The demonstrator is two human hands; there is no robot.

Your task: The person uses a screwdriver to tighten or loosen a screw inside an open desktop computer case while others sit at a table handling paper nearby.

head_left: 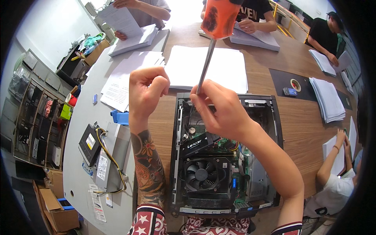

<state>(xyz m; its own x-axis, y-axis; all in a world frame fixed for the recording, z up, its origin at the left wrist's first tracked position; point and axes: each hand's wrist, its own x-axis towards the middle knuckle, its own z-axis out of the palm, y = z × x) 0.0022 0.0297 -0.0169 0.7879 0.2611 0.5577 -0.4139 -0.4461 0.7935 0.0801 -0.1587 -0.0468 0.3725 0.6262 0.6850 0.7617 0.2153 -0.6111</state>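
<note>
My right hand pinches the metal shaft of an upright screwdriver near its lower end, the orange handle rising toward the top. It is above the far part of an open desktop computer case. My left hand is raised just left of the case, fingers curled and thumb pressed to the index finger; whatever it may hold is hidden. Inside the case, a black solid-state drive lies tilted above a CPU cooler fan. My right hand covers part of the case's interior.
On the grey table at left are a power supply with cables, a black drive and a blue bracket. A paper stack stands beyond the case; a tape roll sits right. Several people handle papers around the table.
</note>
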